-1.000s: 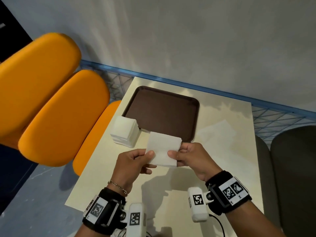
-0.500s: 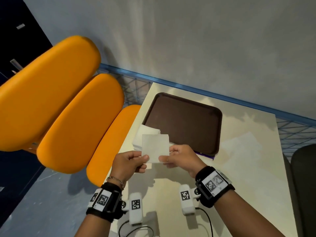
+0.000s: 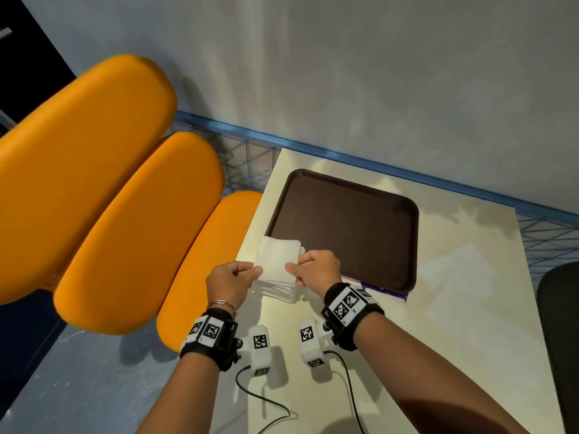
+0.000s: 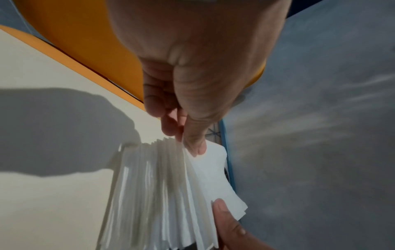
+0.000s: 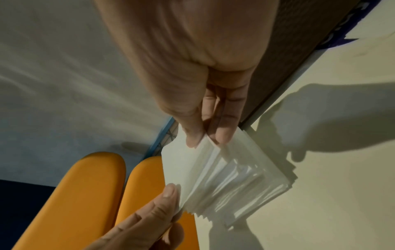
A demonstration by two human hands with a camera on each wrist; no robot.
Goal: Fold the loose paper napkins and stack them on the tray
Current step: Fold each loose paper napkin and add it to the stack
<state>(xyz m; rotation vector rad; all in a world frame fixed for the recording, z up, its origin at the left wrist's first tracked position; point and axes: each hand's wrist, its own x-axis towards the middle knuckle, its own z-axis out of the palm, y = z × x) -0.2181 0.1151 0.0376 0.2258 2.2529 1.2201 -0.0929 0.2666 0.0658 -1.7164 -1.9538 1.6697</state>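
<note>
Pinching is what both hands are up to here: a single folded paper napkin (image 3: 277, 264) is held just above the napkin stack (image 3: 275, 288), with the left hand (image 3: 230, 278) nipping its left edge between thumb and fingers and the right hand (image 3: 318, 267) nipping the right edge the same way. In the wrist views the thumb pads are seen pressed flat on the top sheet.

The napkin is judged to be featherlight, soft and floppy, and easily torn or creased wrong if tugged, so it's best taken by opposite edges or corners, like it is now, and kept lightly taut. The stack underneath looks fanned and a bit ragged, so extra sheets could get dragged along.

The stack is sat on the cream table (image 3: 454, 308), at its left edge, touching the near left corner of the brown tray (image 3: 344, 214). No napkins are seen on the tray yet. Orange seat cushions (image 3: 125, 214) are parked to the left, a blue wire rack (image 3: 244, 158) at the far side, and a purple strip (image 3: 383, 291) is poking out under the tray's near edge. Nothing much is blocking the way to the tray.
</note>
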